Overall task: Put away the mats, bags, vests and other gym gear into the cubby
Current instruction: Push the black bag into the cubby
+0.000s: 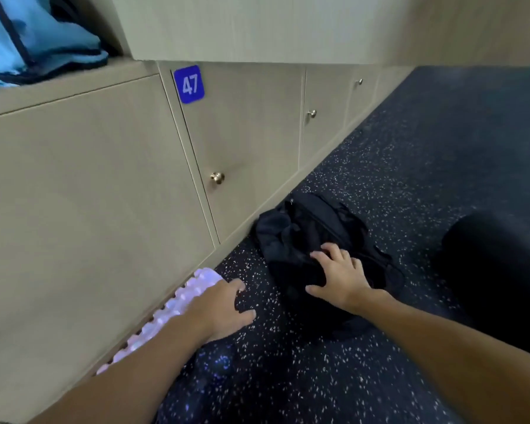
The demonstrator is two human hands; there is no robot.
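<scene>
The pale lilac, ridged foam roller [178, 304] lay on the dark speckled rubber floor [410, 148], pressed lengthwise against the foot of the beige wooden lockers. The left hand [221, 307] rested over its near end, thumb and forefinger splayed wide towards the floor. The other fingers were hidden behind the roller, so whether they were curled round it could not be told.

The soft black fabric bag [312, 221] sat slumped on the floor just beside the closed locker door marked 47 [242, 142], below its small brass knob [217, 178]. The right hand [341, 278] lay flat on the bag's near side, its fingers spread wide on the cloth and holding nothing yet. Up at the left, a light blue vest with dark trim [28, 35] was already lying in the open cubby [129, 64].

Both items still had to go up into that cubby. The bag was limp, so a handful of loose cloth would probably let it sag and swing into the locker fronts, or spill its contents if a zip was open. The roller was round and only loosely covered, and a one-handed lift from its end could tip it out of the hand and send it rolling along the floor. Lifting both together would leave neither hand free to steady the vest.
</scene>
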